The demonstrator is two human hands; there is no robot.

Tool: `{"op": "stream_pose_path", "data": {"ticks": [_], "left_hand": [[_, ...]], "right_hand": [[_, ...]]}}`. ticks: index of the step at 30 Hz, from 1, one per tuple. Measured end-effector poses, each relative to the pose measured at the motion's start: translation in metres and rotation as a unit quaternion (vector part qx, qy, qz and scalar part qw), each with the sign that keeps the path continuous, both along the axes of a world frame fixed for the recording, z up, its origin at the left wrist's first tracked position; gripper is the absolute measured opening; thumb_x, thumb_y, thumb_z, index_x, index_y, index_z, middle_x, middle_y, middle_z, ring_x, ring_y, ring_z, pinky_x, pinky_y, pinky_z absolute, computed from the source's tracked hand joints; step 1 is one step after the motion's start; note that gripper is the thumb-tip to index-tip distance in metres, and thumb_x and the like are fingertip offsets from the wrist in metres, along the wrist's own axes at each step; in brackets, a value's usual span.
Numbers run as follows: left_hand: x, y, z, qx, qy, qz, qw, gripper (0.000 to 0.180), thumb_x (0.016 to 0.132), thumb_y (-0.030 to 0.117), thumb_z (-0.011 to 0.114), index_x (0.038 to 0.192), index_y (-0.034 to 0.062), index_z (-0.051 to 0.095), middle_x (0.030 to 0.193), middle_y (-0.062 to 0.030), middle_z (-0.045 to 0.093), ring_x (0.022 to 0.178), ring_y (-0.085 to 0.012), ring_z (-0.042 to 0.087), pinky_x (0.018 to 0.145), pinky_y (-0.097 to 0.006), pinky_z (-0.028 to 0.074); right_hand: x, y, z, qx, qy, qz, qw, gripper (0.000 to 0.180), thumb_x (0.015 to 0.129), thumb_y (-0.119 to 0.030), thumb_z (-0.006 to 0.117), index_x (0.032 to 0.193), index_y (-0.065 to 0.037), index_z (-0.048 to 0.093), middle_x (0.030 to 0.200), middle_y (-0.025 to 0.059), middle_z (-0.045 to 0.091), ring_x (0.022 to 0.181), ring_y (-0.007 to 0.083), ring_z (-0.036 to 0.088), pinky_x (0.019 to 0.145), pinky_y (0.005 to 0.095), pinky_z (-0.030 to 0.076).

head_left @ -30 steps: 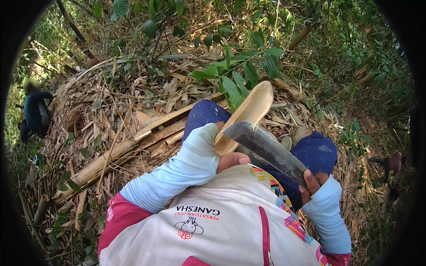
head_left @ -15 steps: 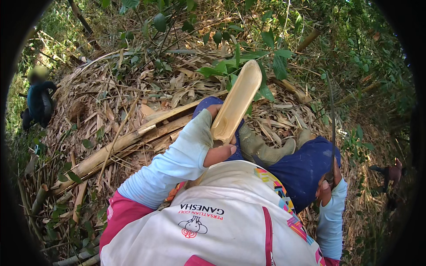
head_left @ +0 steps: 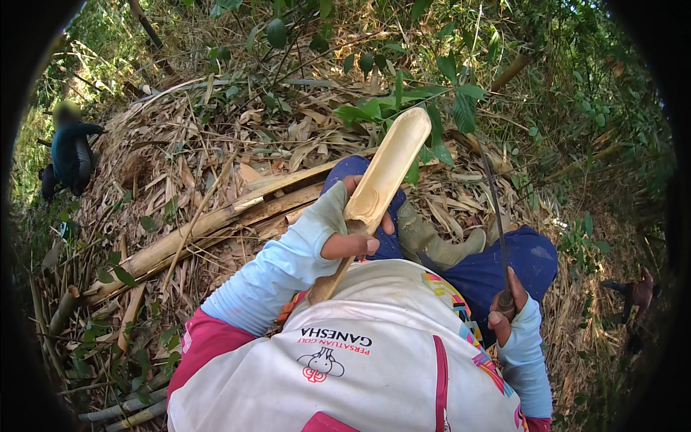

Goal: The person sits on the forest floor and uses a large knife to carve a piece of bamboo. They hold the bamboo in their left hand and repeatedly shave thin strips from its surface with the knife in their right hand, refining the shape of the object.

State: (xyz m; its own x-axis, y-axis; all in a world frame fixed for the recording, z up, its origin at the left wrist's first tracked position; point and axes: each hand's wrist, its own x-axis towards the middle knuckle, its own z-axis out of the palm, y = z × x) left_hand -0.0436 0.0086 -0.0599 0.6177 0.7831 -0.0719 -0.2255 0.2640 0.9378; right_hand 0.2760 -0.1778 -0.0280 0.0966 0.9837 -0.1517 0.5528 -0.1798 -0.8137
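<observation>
My left hand is closed round a split bamboo piece, which slants up and away from my lap. Its far part is a pale, hollowed trough with a rounded end; a narrower strip runs back below my fingers to my shirt. In my right hand, beside my right knee, is the dark handle of a long machete. Its thin blade points up and away, tilted slightly left, apart from the bamboo.
Split bamboo poles lie on dry leaf litter at my left. My boots rest ahead, near a green leafy plant. A person in dark clothes is far left; a dark reddish shape, unclear, is at the far right.
My right hand has moved left and up with the machete, whose blade now leans left. More of the bamboo's lower strip shows. The person at far left has stretched out an arm.
</observation>
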Motion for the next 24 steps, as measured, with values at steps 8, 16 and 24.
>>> {"op": "stream_pose_path", "data": {"ticks": [8,16,24], "left_hand": [[0.002,-0.004,-0.003,-0.076,-0.040,-0.047,0.995,0.068,0.078,0.011,0.073,0.133,0.0027,0.034,0.092,-0.0087,0.058,0.060,-0.0135,0.059,0.051,-0.025,0.050],[0.007,0.008,0.011,0.049,-0.002,-0.065,0.997,0.097,0.064,0.019,0.087,0.139,0.0003,0.029,0.097,-0.0059,0.056,0.082,-0.0147,0.060,0.067,-0.028,0.052],[0.014,0.000,0.029,0.091,-0.066,-0.032,0.993,0.132,0.049,0.031,0.097,0.145,-0.0012,0.012,0.111,-0.0073,0.052,0.101,-0.0180,0.056,0.088,-0.032,0.048]], "right_hand": [[-0.016,0.021,0.008,0.127,-0.181,0.109,0.969,0.065,0.081,-0.007,0.066,0.141,-0.008,0.041,0.085,0.0100,0.056,0.069,0.0200,0.055,0.064,0.0302,0.046],[-0.047,0.057,0.033,0.215,-0.260,0.219,0.915,0.067,0.070,-0.006,0.074,0.132,-0.016,0.053,0.078,0.0114,0.059,0.058,0.0269,0.057,0.050,0.0369,0.047],[-0.049,0.067,0.039,0.258,-0.346,0.241,0.869,0.078,0.066,-0.027,0.078,0.138,-0.035,0.048,0.061,0.0019,0.050,0.046,0.0182,0.050,0.041,0.0356,0.032]]}}
